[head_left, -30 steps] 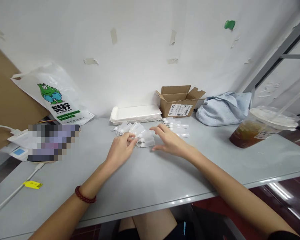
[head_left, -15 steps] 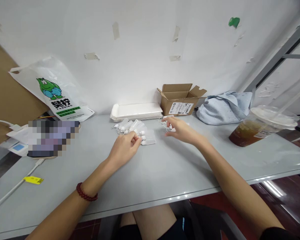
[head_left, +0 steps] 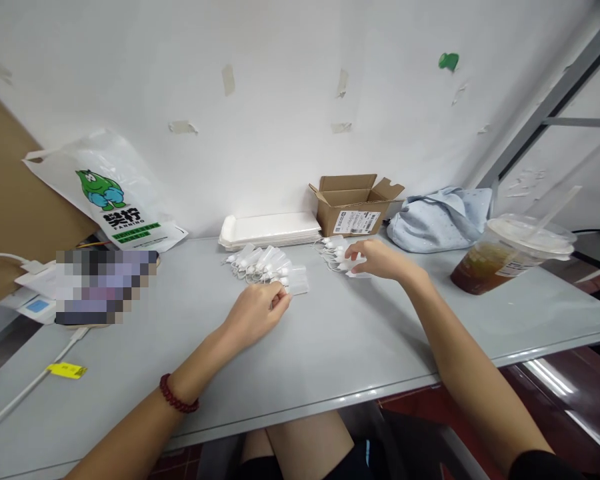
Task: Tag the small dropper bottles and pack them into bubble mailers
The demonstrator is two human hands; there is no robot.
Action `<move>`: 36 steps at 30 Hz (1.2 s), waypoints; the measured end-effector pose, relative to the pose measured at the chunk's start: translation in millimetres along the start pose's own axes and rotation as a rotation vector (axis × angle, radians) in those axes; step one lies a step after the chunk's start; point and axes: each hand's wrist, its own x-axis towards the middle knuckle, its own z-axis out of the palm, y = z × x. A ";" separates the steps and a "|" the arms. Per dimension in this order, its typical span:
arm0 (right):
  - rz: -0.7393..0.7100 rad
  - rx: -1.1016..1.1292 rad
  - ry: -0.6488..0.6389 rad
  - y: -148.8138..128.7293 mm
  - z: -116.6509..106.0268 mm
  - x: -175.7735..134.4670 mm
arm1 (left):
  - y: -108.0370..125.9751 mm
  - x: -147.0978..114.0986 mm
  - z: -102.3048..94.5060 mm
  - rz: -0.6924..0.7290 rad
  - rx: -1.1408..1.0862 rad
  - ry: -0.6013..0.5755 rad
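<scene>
Across to the right goes the right hand (head_left: 383,260), away from the left cluster (head_left: 270,260) of small clear white-capped tubes where it was a second ago and now over the right cluster (head_left: 337,253), its grip parted, thumb and fingertips apart (whether they touch a tube, I can't tell). Meanwhile the left hand (head_left: 260,310) sits at the near edge of the left cluster, fingers curled together, any hold hidden from view. Both clusters lie on the grey surface (head_left: 330,347), in front of a white stack (head_left: 273,229) and an open cardboard box (head_left: 357,210).
</scene>
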 end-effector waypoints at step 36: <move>-0.266 0.371 0.348 -44.9 13.6 -7.4 | 7.9 0.2 -1.9 -0.018 -0.173 0.063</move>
